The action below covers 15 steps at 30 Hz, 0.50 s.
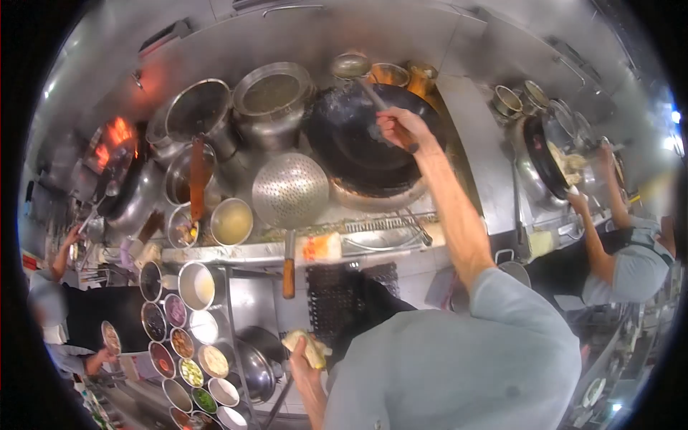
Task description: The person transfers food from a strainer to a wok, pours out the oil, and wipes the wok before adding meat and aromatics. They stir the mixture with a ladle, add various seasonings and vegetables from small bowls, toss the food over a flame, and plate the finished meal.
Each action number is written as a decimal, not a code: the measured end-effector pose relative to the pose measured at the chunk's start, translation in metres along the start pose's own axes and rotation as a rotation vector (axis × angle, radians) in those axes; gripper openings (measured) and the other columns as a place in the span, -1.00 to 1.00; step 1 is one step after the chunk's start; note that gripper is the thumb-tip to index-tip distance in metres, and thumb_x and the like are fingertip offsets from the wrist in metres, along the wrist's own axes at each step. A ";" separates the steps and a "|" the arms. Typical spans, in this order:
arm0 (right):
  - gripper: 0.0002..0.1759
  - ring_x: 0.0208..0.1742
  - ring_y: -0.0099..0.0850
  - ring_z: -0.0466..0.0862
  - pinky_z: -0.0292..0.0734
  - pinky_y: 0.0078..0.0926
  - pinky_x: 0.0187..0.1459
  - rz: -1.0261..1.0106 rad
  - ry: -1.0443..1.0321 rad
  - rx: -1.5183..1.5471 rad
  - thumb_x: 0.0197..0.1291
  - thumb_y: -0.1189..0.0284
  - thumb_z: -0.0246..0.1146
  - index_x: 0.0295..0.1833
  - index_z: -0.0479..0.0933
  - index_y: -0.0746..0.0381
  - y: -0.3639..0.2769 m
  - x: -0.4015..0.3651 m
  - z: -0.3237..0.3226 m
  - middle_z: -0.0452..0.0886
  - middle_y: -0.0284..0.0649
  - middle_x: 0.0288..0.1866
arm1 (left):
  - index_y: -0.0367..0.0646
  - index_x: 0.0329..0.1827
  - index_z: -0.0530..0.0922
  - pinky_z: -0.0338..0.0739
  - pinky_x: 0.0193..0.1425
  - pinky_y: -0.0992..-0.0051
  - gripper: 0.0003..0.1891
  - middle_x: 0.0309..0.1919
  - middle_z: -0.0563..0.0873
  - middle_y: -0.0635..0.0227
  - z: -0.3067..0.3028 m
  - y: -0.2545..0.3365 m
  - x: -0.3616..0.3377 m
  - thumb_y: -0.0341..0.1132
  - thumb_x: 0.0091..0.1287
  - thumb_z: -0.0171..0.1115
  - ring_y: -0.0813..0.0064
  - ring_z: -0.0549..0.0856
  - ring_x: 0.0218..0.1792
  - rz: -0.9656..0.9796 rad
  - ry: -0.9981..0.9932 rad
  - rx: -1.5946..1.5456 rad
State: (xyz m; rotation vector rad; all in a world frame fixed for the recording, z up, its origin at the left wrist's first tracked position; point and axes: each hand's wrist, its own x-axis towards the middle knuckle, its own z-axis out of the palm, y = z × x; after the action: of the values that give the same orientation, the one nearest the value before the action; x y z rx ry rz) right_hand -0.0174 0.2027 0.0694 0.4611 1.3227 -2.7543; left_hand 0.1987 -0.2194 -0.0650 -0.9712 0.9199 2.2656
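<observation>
My right hand (405, 129) is closed around the handle of a ladle (351, 66), reaching over a large dark wok (351, 150) on the range. The ladle's bowl is beyond the wok's far edge, near small containers of orange-brown contents (389, 74). Low in the view and close to my body, my left hand (307, 369) grips a crumpled pale yellow cloth (308, 347). Left of the wok lies a round perforated strainer (290, 188), its wooden handle sticking out over the counter's front edge. Blur hides the wok's contents.
Large metal pots (272, 93) stand behind the strainer. Several ingredient bowls (192, 373) fill a rack at lower left. Flames (118, 136) rise by another wok at far left, near a co-worker. Another person (631, 265) handles a wok (537, 161) on the right.
</observation>
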 end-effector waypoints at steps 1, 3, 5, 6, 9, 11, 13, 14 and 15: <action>-0.77 -0.74 -0.54 0.32 0.18 -0.56 -0.77 0.007 0.070 -0.057 0.19 0.47 0.00 -0.54 0.27 0.18 -0.001 -0.019 -0.008 0.30 -0.36 -0.70 | -0.20 -0.07 0.45 0.55 -0.30 0.35 -0.77 -0.35 0.60 0.23 -0.005 -0.003 0.002 -0.29 0.29 0.08 0.33 0.60 -0.34 0.033 -0.020 0.055; -0.75 -0.75 -0.52 0.31 0.18 -0.55 -0.75 0.011 0.202 -0.190 0.20 0.48 0.00 -0.56 0.26 0.20 -0.003 -0.057 -0.019 0.30 -0.33 -0.70 | -0.20 -0.04 0.45 0.55 -0.29 0.35 -0.76 -0.34 0.60 0.23 0.001 0.000 0.006 -0.29 0.29 0.08 0.33 0.60 -0.34 0.010 -0.079 0.105; -0.78 -0.75 -0.49 0.32 0.20 -0.52 -0.72 0.048 0.261 -0.358 0.17 0.48 0.02 -0.54 0.28 0.24 -0.004 -0.088 -0.040 0.34 -0.29 -0.69 | -0.21 0.01 0.42 0.55 -0.27 0.34 -0.71 -0.30 0.59 0.23 0.018 0.002 0.012 -0.25 0.30 0.07 0.32 0.61 -0.33 -0.015 -0.207 0.157; -0.80 -0.74 -0.48 0.34 0.22 -0.51 -0.71 0.086 0.256 -0.446 0.13 0.48 0.05 -0.52 0.30 0.27 -0.004 -0.099 -0.058 0.38 -0.27 -0.67 | -0.21 0.01 0.42 0.55 -0.27 0.34 -0.71 -0.30 0.59 0.23 0.027 0.000 0.019 -0.25 0.30 0.07 0.32 0.61 -0.33 -0.020 -0.215 0.164; -0.80 -0.71 -0.47 0.42 0.35 -0.48 -0.63 0.035 0.469 -1.173 0.05 0.49 0.11 -0.24 0.43 0.40 0.001 -0.148 -0.078 0.48 -0.18 -0.59 | -0.19 0.00 0.42 0.55 -0.19 0.29 -0.68 -0.27 0.59 0.24 0.059 -0.007 0.049 -0.16 0.32 0.02 0.30 0.61 -0.27 -0.176 -0.448 0.170; -0.68 -0.61 -0.38 0.51 0.44 -0.43 -0.52 0.009 0.579 -1.235 0.03 0.49 0.12 -0.08 0.41 0.41 0.007 -0.186 -0.082 0.54 -0.09 -0.50 | -0.14 0.00 0.42 0.53 -0.13 0.22 -0.65 -0.23 0.58 0.26 0.116 -0.006 0.054 -0.07 0.33 -0.02 0.30 0.60 -0.19 -0.252 -0.584 0.229; -0.53 -0.52 -0.28 0.60 0.52 -0.39 -0.40 -0.014 0.681 -1.300 0.01 0.49 0.13 0.09 0.39 0.42 0.022 -0.205 -0.103 0.59 0.00 -0.42 | -0.04 0.01 0.42 0.48 -0.13 0.22 -0.62 -0.21 0.58 0.29 0.165 -0.017 0.073 0.03 0.33 -0.07 0.29 0.58 -0.14 -0.327 -0.639 0.329; -0.46 -0.39 -0.18 0.62 0.52 -0.33 -0.28 -0.363 0.721 -1.484 0.02 0.49 0.13 0.18 0.31 0.41 0.036 -0.206 -0.133 0.60 0.06 -0.31 | 0.00 0.02 0.41 0.46 -0.14 0.23 -0.61 -0.19 0.58 0.30 0.190 -0.023 0.082 0.07 0.33 -0.08 0.29 0.57 -0.13 -0.362 -0.635 0.390; -0.39 -0.26 -0.08 0.64 0.53 -0.28 -0.15 -0.730 0.743 -1.647 0.03 0.48 0.12 0.26 0.24 0.39 0.045 -0.208 -0.153 0.60 0.12 -0.21 | 0.01 0.02 0.41 0.43 -0.17 0.25 -0.59 -0.18 0.57 0.30 0.217 -0.030 0.088 0.10 0.33 -0.09 0.29 0.56 -0.11 -0.363 -0.619 0.441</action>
State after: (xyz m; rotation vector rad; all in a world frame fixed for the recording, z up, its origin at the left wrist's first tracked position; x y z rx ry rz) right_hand 0.2262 0.2745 0.0052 0.8366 3.5846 -0.6329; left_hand 0.0720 -0.0226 -0.0321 -0.1923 0.8226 1.7732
